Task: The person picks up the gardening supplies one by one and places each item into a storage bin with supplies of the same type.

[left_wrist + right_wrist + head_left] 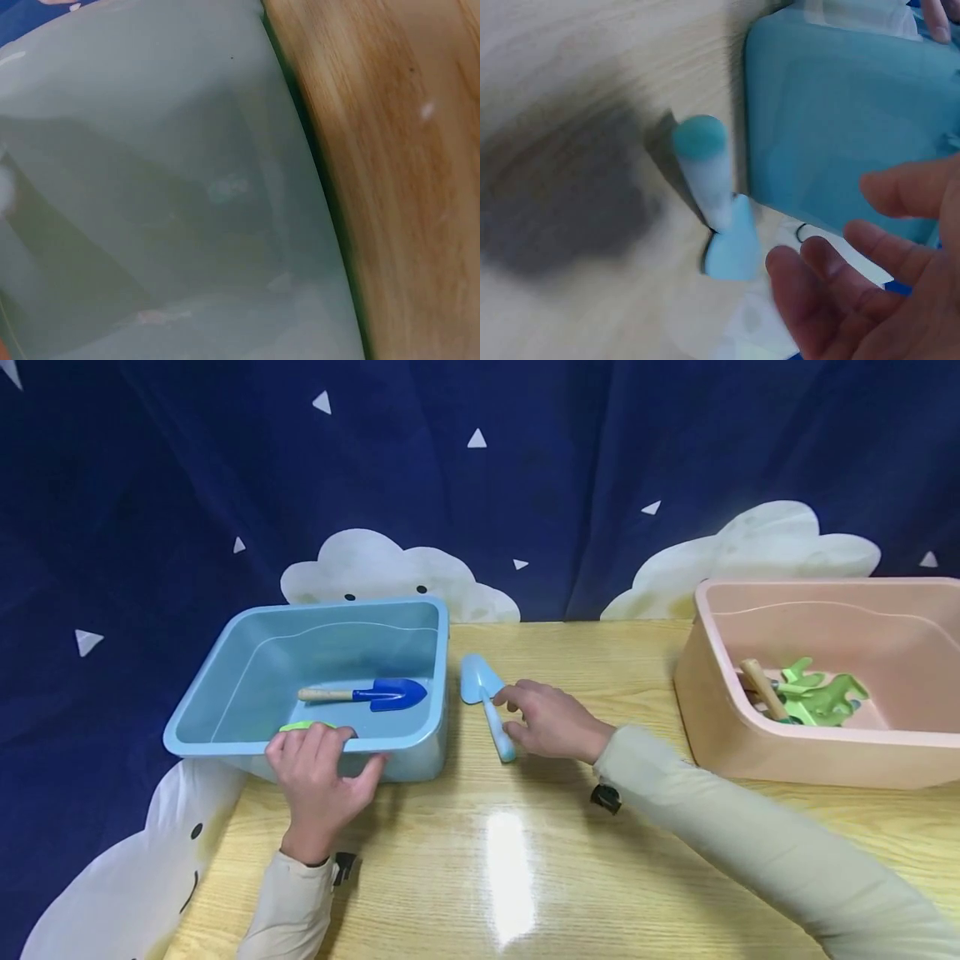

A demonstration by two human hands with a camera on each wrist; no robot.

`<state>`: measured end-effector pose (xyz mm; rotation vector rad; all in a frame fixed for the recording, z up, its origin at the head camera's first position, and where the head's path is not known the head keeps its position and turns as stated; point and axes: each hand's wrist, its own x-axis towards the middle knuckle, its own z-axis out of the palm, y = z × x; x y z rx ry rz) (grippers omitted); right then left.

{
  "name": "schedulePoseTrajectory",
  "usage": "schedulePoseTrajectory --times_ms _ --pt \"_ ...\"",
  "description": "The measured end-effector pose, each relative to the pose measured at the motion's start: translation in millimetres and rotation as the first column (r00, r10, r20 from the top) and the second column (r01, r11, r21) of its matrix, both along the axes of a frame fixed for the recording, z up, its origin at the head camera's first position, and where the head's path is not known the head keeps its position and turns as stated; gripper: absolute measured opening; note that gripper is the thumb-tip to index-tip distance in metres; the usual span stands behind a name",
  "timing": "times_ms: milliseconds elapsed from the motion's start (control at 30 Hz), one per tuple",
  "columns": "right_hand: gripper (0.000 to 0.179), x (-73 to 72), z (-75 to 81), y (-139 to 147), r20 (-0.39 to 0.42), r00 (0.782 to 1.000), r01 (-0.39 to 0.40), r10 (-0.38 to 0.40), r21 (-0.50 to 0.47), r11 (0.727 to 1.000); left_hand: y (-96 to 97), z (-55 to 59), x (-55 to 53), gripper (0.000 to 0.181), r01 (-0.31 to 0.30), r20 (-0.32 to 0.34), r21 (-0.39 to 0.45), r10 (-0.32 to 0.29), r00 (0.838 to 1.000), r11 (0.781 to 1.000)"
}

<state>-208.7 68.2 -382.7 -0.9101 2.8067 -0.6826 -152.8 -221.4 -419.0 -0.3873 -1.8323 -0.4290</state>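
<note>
A light blue toy trowel (495, 727) lies on the table, right of the blue tub (300, 749). Just over its handle hovers my right hand (558, 722), fingers loosely bent. In the right wrist view a gap separates that hand (877, 292) from the trowel (709, 180). My left hand (318, 785) grips the tub's near rim, fingers over the edge and thumb outside. Inside the tub lies a blue trowel with a wooden handle (386, 694). A bright green piece (306, 725) shows partly beyond the left fingertips. The left wrist view shows mostly the tub's outer wall (187, 187).
At the right stands a pink tub (825, 760) containing green toy pieces (825, 697) and a wooden-handled tool (763, 689). A dark blue curtain (540, 485) with clouds hangs behind the wooden table (442, 877).
</note>
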Motion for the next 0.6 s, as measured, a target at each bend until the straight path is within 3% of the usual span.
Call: schedulePoseTrajectory --times_ms 167,300,600 --pt "0.034 -4.7 -18.4 -0.5 0.113 0.991 0.077 -0.07 -0.056 0.995 1.3 -0.1 -1.3 0.041 0.004 0.009 -0.015 -0.004 1.0 1.0" --pt "0.034 -10.5 -30.5 0.0 0.152 0.982 0.123 -0.11 -0.073 0.99 1.2 -0.4 -1.8 0.043 0.004 0.012 -0.013 -0.004 1.0 1.0" --pt "0.036 -15.0 -39.8 -11.9 0.246 0.958 0.169 -0.149 -0.063 0.984 -1.2 0.1 -0.2 0.043 0.005 -0.001 -0.001 -0.005 1.0 1.0"
